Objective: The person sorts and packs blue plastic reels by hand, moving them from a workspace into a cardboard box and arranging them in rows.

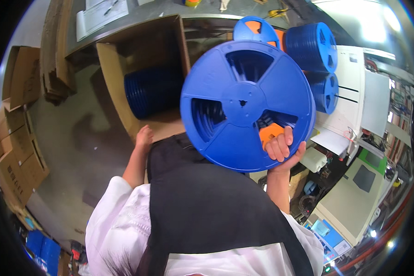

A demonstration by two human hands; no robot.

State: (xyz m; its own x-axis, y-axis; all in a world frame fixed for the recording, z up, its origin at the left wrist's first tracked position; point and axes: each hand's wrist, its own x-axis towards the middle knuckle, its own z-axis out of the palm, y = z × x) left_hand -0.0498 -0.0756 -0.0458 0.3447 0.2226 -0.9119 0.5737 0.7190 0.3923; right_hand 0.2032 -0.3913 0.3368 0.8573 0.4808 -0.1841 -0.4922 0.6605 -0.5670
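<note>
A stack of blue plastic reels (pixel 211 142) is held up in front of me, its round face with three cut-out windows turned my way. My right hand (pixel 283 149) grips it at the lower right, fingers curled through a window over the rim. An orange piece (pixel 270 133) shows beside those fingers; I cannot tell what it is. At the near edge of an open cardboard box (pixel 112 78), my left hand (pixel 145 136) is closed on the edge, its fingertips partly hidden. More blue reels (pixel 147 92) lie on their side in that box.
Behind the held stack are further blue reels (pixel 308 46) and a blue reel with orange behind it (pixel 254 28). Flattened cardboard (pixel 55 55) stands left of the box, with cartons (pixel 20 156) farther left. A beige machine (pixel 354 193) stands at right. Papers (pixel 101 18) lie on the grey table.
</note>
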